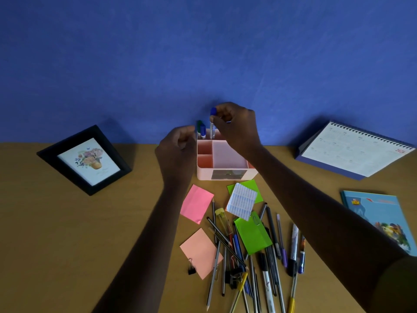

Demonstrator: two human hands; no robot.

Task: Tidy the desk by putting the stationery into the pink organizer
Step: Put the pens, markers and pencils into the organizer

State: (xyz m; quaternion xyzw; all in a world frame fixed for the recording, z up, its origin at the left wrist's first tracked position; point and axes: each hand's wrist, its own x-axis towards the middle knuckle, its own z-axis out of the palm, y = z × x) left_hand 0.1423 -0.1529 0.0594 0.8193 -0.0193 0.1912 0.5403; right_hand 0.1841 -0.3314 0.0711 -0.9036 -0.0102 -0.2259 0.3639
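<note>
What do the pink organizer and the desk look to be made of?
The pink organizer looks like moulded plastic: smooth, matte, thin even walls, rounded corners. The desk looks like wood or a wood-look laminate: flat tan-brown surface, faint sheen; which one I cannot tell.

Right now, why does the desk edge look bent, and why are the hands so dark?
Head view: the wide-angle lens bows the desk edge and tilts the calendar and picture frame outward. Dim lighting leaves the left hand and right hand, holding a blue-capped marker, dark and slightly soft; no glare.
</note>
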